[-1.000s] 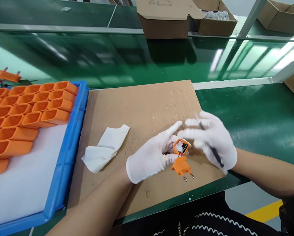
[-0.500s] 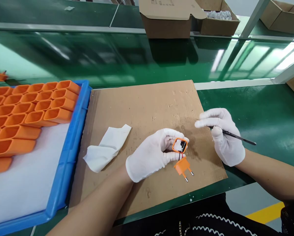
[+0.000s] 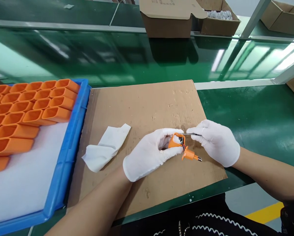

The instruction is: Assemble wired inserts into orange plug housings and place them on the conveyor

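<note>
White-gloved, my left hand (image 3: 153,154) grips an orange housing (image 3: 173,141) whose open end shows white and black parts inside. From that end, short wires lead to an orange two-pin plug (image 3: 190,154), which hangs with its pins toward the right. My right hand (image 3: 217,141), also gloved, pinches a thin dark tool (image 3: 192,134); its tip lies at the upper rim of the housing. Under both hands is a brown cardboard sheet (image 3: 142,108). A folded white cloth (image 3: 106,147) rests on the cardboard, left of my left hand.
At the left, a blue tray (image 3: 61,167) holds several orange housings (image 3: 11,147) in rows. Cardboard boxes (image 3: 166,26) stand on a raised shelf at the back, one with clear items inside. A metal post (image 3: 256,18) rises at the right.
My right hand has moved left to the housing, bringing the tool to its rim. The housing has tilted, and the plug has swung from pointing down to pointing right.
</note>
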### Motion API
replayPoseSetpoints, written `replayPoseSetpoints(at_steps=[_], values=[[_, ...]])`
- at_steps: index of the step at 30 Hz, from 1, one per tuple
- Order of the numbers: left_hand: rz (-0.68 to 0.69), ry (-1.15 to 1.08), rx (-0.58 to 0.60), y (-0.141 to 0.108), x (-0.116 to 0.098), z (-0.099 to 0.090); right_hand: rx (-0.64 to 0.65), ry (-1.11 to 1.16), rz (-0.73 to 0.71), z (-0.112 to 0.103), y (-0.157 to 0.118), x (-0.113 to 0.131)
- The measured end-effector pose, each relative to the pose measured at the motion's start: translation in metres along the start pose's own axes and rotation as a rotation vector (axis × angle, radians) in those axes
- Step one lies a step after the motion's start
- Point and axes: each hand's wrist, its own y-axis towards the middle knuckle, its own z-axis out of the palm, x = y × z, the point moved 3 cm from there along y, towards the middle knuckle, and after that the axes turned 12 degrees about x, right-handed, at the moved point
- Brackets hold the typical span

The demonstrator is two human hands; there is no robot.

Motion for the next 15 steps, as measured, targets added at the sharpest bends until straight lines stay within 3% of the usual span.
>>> replayPoseSetpoints(at_steps=[6,12,15], values=[[-0.065,0.018,0.003,0.002,0.000,0.005,0.076,-0.429,-0.018,-0.007,-0.001,0.011],[-0.067,0.076,-0.027,0.003,0.003,0.007,0.106,-0.499,0.014,-0.013,-0.002,0.019],[-0.079,0.081,-0.034,0.002,0.004,0.007,0.186,-0.511,0.030,-0.012,-0.002,0.021]])
